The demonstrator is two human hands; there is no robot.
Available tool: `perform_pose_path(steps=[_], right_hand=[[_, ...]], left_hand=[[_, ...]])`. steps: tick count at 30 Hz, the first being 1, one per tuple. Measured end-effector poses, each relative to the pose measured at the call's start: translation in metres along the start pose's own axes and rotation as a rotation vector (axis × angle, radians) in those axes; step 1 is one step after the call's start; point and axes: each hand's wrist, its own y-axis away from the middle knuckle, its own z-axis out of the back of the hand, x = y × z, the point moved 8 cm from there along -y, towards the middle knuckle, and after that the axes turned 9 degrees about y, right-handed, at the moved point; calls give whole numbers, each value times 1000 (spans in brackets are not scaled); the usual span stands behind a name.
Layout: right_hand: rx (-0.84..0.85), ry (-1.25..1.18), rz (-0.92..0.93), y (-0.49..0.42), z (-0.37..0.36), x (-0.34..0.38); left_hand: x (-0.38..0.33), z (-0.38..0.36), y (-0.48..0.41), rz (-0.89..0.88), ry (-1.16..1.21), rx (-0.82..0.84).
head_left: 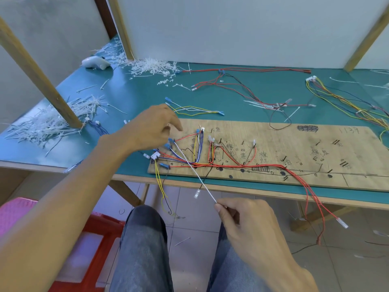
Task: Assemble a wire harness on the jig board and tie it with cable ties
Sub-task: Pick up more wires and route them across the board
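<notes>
1. Location. The jig board (294,144) lies flat on the tabletop (136,91), along its near edge. The wire harness (210,163) is partly routed over the board's 9 o'clock half, and several leads hang off the 6 o'clock edge.

2. Right hand (252,224). It is below the tabletop edge, at 6 o'clock from the harness. My fingers (221,207) are pinched together on the free end of the white wire (195,175). The wire runs taut and straight toward 11 o'clock, up to a blue terminal (171,141).

3. Left hand (151,129). It is over the board's 9 o'clock end, just above that terminal, with the fingers curled. I cannot tell whether they clamp anything.

4. Handling. I judge the wire light, thin and limp; it keeps a line only under tension. Grip the insulation close to the end, not the crimped terminal, and pull gently so the routed leads are not dragged off their pegs.

5. Supply. Loose cable ties (151,67) are heaped at 11 o'clock, well apart from the board. They look stiff and slippery.
</notes>
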Motion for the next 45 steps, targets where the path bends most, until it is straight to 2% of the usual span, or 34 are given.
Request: perform_pose_path(steps=[5, 8, 14, 16, 20, 24, 29, 36, 42, 45], right_hand=[[-15, -4, 1, 0, 6, 0], [-20, -2, 12, -2, 11, -2], [4, -17, -46, -4, 22, -18], [13, -29, -73, -4, 24, -24], [38, -36, -68, -2, 21, -27], [33, -50, -83, -1, 22, -34], [-2, -22, -154, -6, 44, -57], [-151, 93, -206, -24, 93, -96], [-182, 142, -244, -43, 92, -113], [-194, 154, -287, -45, 91, -124]], left_hand=[[9, -9, 21, 99, 53, 41], [2, -10, 22, 40, 35, 57], [-12, -23, 28, -22, -249, 184], [-18, -25, 35, -33, -335, 168], [-49, -28, 59, -140, -390, 1], [-76, -47, 77, -215, -272, 62], [-84, -56, 86, -147, -176, 63], [-97, -68, 88, 29, -308, 74], [-107, -59, 90, 160, -338, 39], [-120, -59, 87, 151, -351, 49]])
